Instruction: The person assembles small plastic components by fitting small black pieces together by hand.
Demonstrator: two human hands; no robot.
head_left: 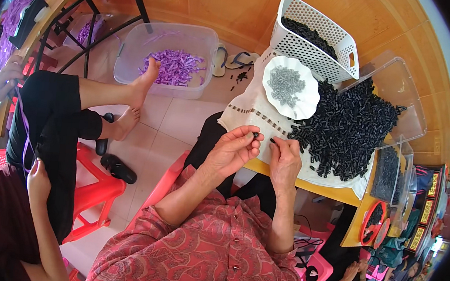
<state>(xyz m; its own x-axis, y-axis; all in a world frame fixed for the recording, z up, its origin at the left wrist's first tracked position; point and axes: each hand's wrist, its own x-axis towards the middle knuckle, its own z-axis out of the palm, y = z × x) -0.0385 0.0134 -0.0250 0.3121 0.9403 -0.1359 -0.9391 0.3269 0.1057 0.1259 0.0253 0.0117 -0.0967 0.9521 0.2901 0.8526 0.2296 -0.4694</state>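
Note:
My left hand [233,151] is raised at the near edge of the table, thumb and forefinger pinched on a small black plastic piece [256,135]. Just to its right, my right hand [286,160] grips another small dark piece [272,141] between thumb and finger. The two pieces are a short way apart. Beyond my hands, a large heap of short black plastic pieces [339,132] spreads over a pale cloth [244,112]. A white scalloped bowl [307,106] stands beside the heap, with many tiny clear-grey parts [286,85] in it.
A white perforated basket [302,39] of black pieces stands behind the bowl. Clear plastic boxes [414,99] line the table's right side. On the floor at left sits a clear tub [125,55] of purple strips. A co-worker [48,118] sits at left by a red stool [96,187].

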